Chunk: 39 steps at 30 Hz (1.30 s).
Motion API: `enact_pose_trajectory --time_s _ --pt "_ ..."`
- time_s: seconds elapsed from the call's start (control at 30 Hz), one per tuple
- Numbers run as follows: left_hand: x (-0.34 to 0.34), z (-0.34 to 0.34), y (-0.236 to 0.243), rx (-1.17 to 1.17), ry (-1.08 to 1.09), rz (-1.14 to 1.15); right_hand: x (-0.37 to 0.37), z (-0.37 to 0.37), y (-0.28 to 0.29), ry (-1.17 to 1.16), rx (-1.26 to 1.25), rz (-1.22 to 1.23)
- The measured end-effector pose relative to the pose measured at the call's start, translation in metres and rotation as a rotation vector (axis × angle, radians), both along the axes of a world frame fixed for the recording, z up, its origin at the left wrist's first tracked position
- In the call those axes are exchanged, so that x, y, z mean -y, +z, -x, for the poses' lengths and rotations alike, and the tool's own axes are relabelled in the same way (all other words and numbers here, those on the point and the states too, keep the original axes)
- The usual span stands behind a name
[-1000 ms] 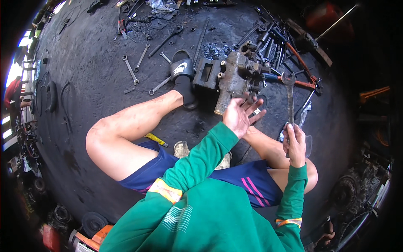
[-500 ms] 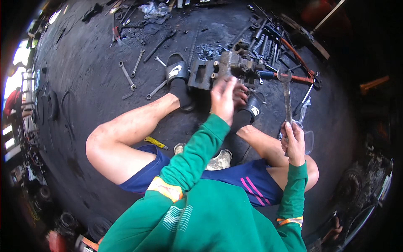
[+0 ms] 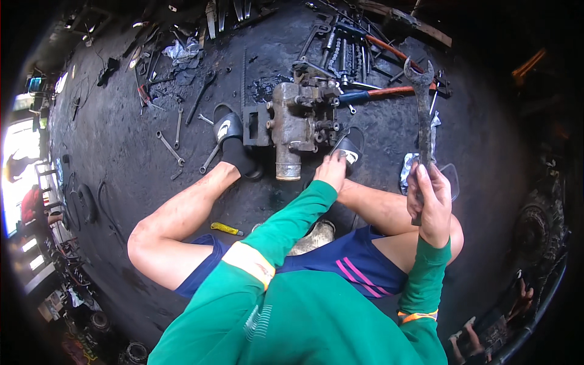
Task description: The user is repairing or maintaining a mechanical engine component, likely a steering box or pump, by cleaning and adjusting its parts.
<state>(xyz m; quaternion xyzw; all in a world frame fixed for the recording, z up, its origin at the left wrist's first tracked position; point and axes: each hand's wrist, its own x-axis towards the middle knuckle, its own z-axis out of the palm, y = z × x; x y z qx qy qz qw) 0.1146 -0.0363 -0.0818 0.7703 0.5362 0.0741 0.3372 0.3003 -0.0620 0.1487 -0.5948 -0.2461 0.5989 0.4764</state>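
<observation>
My right hand [image 3: 429, 198] grips a large open-end wrench [image 3: 421, 103], jaws upward. My left hand [image 3: 330, 170] is beside my right foot's black slide sandal [image 3: 354, 143], back of the hand up, fingers curled; what lies under them is hidden. Just left and forward of it stands a worn metal valve body [image 3: 291, 121] with ports and fittings, against a dark metal bracket [image 3: 255, 140]. My left foot's sandal [image 3: 225, 121] is beside that bracket.
Several wrenches [image 3: 167, 147] lie left. Hammers and tools [image 3: 383, 42] are piled beyond the valve body. A yellow cutter [image 3: 225, 227] lies by my left thigh. Machine parts [image 3: 532, 225] line the right edge. Another person's bare legs [image 3: 468, 331] show at bottom right.
My left hand swung up toward the valve body, then came back down by my right foot, fingers now curled. My right hand raised the wrench slightly. The view tilted, showing more far floor.
</observation>
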Motion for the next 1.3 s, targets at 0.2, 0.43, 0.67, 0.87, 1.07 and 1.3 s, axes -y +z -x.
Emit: enact_pose_trajectory --time_s 0.2,0.43,0.67,0.87,1.07,1.3 --pt "0.005 0.005 -0.037 0.109 0.185 0.003 0.011 -0.013 -0.007 -0.066 -0.049 0.088" --pt "-0.007 -0.003 -0.035 -0.077 0.579 0.161 0.013 -0.018 0.0 -0.06 -0.074 0.044" --pt "-0.009 -0.008 -0.046 0.066 0.632 0.188 0.011 -0.009 0.004 -0.026 -0.042 0.027" --pt "-0.018 -0.015 -0.035 0.262 0.521 0.06 0.01 -0.001 -0.007 -0.027 0.056 0.014" --pt "0.001 0.014 0.062 0.613 0.449 0.363 0.011 0.009 -0.027 0.075 0.19 0.037" --pt "0.041 0.085 0.151 1.305 0.592 0.727 0.014 0.046 -0.045 0.511 0.426 -0.176"
